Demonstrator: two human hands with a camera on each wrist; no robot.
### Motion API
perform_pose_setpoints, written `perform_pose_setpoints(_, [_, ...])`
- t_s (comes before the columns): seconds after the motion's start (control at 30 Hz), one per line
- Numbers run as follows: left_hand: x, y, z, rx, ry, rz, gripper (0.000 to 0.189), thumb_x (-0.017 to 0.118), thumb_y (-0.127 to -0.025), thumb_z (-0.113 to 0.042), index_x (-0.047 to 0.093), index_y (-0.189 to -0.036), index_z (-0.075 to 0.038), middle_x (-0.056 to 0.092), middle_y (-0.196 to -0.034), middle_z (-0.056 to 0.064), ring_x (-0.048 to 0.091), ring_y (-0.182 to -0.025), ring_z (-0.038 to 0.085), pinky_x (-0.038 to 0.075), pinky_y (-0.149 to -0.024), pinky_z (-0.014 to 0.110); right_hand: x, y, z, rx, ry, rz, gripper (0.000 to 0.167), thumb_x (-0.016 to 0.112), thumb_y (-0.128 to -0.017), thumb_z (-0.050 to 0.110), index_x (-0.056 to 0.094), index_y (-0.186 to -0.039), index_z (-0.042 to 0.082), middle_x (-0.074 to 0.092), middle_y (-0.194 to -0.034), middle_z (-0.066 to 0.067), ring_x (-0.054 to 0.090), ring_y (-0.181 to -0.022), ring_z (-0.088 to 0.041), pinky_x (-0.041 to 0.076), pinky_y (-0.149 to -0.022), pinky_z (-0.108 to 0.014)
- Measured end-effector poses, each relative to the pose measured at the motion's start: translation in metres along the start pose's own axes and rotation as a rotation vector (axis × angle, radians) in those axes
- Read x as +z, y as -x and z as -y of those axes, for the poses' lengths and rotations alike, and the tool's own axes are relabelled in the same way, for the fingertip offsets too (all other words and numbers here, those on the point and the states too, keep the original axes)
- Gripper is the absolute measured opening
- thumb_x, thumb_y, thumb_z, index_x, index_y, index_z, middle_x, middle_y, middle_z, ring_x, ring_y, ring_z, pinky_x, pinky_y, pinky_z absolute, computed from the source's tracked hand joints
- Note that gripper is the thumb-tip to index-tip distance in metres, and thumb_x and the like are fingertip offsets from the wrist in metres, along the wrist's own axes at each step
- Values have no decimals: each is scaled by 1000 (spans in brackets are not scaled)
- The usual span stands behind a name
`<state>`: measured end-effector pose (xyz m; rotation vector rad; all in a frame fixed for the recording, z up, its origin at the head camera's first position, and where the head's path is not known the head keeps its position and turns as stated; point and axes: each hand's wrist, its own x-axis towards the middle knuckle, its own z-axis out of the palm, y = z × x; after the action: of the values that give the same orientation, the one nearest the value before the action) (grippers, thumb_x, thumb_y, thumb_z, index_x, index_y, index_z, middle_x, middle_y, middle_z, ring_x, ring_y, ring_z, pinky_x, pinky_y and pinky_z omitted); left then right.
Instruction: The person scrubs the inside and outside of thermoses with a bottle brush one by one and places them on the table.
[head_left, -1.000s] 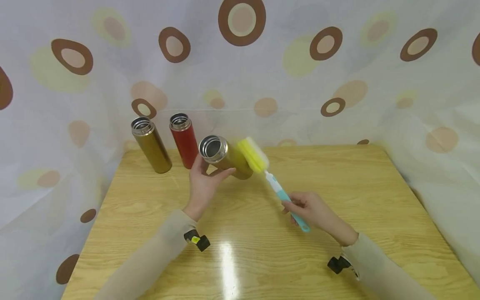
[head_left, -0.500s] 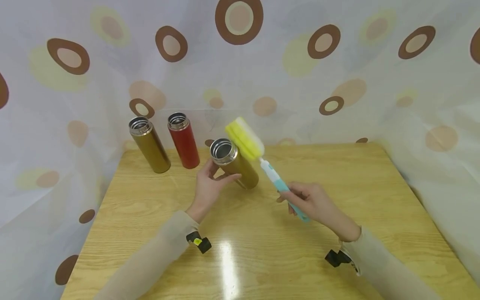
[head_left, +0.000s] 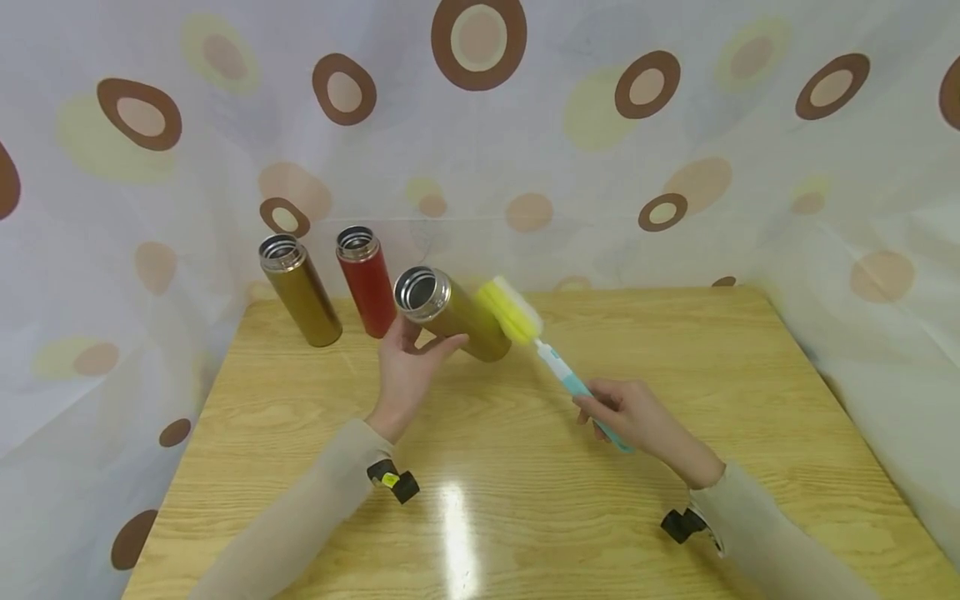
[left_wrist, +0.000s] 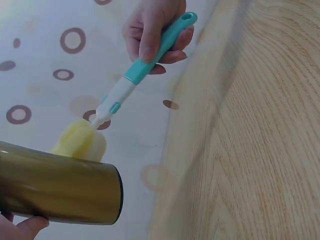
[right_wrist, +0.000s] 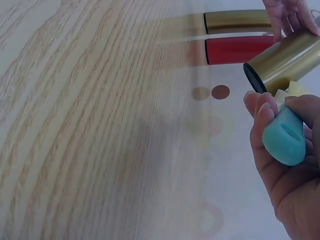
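My left hand [head_left: 405, 367] grips a gold thermos bottle [head_left: 468, 325] near its steel neck. The bottle is lidless and tilted, its mouth toward the upper left. My right hand [head_left: 633, 417] holds a bottle brush by its teal and white handle [left_wrist: 140, 70], thumb along the grip. The brush's yellow and white sponge head [head_left: 512, 310] lies against the bottle's outer side in the head view. Seen from the left wrist, the sponge [left_wrist: 80, 140] is partly hidden behind the bottle [left_wrist: 60, 185]. In the right wrist view the handle's teal end [right_wrist: 285, 140] points at the camera.
A second gold bottle [head_left: 303, 296] and a red bottle [head_left: 367, 283] stand upright and lidless at the back left of the wooden table [head_left: 555, 517]. A white curtain with brown circles [head_left: 585, 183] encloses the back and sides.
The held bottle shifted right and came more upright as the sponge rose toward its neck. Now the bottle is back left and more tilted, with the sponge lower along its side.
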<state>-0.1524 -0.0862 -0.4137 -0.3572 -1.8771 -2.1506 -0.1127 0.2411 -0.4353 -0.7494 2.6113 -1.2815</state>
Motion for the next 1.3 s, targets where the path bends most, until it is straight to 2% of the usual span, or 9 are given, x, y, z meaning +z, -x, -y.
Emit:
perform_pose_setpoints(0.13, [0,-1,1,0,-3,-4,72,86,-84,-1,56,-146,-21,60,-144,-1,55,-137,19,55,-102,54,0,1,2,-5,-15,0,22,59,-107,13,71,-88,10,63,-60,6,54,-47,-6,43,-38,-26])
perform_pose_setpoints(0.43, [5,1,8,-73,-27,-6,72,88,-81,0,57,-145,-13,61,-144,2,57,-135,22,58,-99,39,-2,-2,30,-83,-58,-31,20,60,-106,10,75,-95,17,62,-62,10,48,-44,-5,39,-36,-23])
perform_pose_setpoints(0.63, [9,3,10,-103,-39,-1,77,88,-80,1,53,-148,-13,58,-146,3,54,-137,22,56,-102,42,-1,-4,44,-123,-128,-32,17,61,-105,6,75,-99,14,66,-65,6,55,-48,-10,40,-37,-24])
perform_pose_setpoints(0.77, [10,3,7,-89,-27,-10,80,87,-80,3,50,-150,-13,55,-149,3,51,-140,22,55,-104,45,3,-4,39,-126,-120,-35,17,62,-104,3,75,-97,11,67,-65,4,56,-48,-11,42,-38,-23])
perform_pose_setpoints(1.03, [6,-1,4,-11,4,-75,77,86,-82,2,51,-148,-13,58,-143,3,54,-136,21,56,-101,51,11,1,15,7,-79,-2,18,60,-106,10,73,-94,4,67,-63,-4,56,-49,-10,46,-41,-27])
perform_pose_setpoints(1.2, [2,-2,4,-3,17,-80,74,86,-83,1,52,-147,-13,59,-142,4,53,-137,20,54,-103,52,13,3,2,39,-43,7,20,60,-107,12,71,-94,1,68,-64,-6,56,-49,-9,46,-42,-26])
perform_pose_setpoints(1.3, [2,-2,6,-16,2,-74,75,86,-83,1,52,-148,-15,58,-144,2,52,-139,19,55,-104,47,12,1,2,38,-29,11,21,59,-108,15,72,-94,4,66,-62,-3,55,-48,-8,45,-41,-27])
